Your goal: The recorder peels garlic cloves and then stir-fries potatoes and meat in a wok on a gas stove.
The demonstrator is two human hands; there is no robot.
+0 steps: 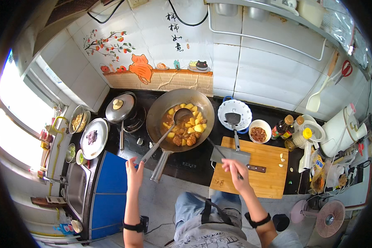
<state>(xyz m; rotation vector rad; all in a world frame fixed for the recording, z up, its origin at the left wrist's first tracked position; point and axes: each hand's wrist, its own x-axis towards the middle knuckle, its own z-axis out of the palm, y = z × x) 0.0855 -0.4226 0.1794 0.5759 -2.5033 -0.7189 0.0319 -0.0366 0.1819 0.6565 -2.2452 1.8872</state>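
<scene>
A steel wok on the cooktop holds potato chunks and browned meat pieces in brown sauce. A metal ladle rests with its bowl in the food and its handle across the near rim. My left hand is at the handle's end, fingers apart; whether they touch it cannot be told. My right hand closes around a thin dark utensil, probably chopsticks, pointing toward the wok. Beneath it, a cleaver lies on a wooden cutting board. A spatula rests in a white patterned bowl.
A lidded pot stands left of the wok, beside a metal plate holding dark food. Right of the patterned bowl are a bowl of meat, garlic cloves and bottles. A sink is at left, a pink fan at lower right.
</scene>
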